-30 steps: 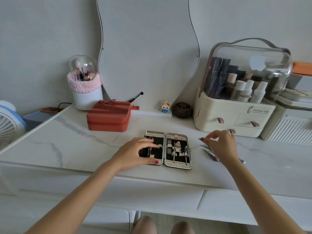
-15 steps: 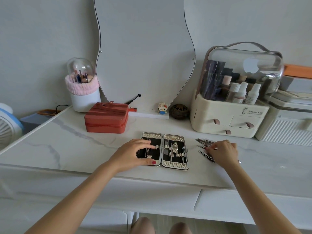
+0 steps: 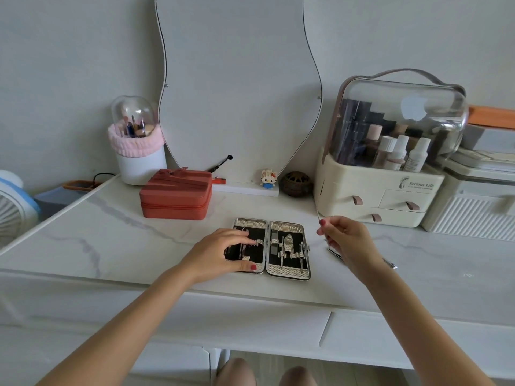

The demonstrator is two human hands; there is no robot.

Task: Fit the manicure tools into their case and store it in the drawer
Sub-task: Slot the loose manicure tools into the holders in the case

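My right hand point(image 3: 351, 242) pinches a thin metal tool point(image 3: 318, 216) between thumb and fingertips; the tool points up and away, clear of the tabletop point(image 3: 111, 235). Which tool it is I cannot tell at this size. My left hand point(image 3: 220, 253) rests with fingers spread and lightly bent on the left half of the open case point(image 3: 271, 247), pressing it flat and holding nothing. The case lies open near the front edge, just left of my right hand, with several tools already seated in its right half. More loose tools point(image 3: 335, 253) lie on the marble under and just beyond my right hand.

Risk, as I judge it: the pinch sits low on a slim, smooth shaft, so the tool may rotate or slip during transfer. The left fingers cover part of the left half and may block a slot. Loose tools near the wrist may be swept aside.
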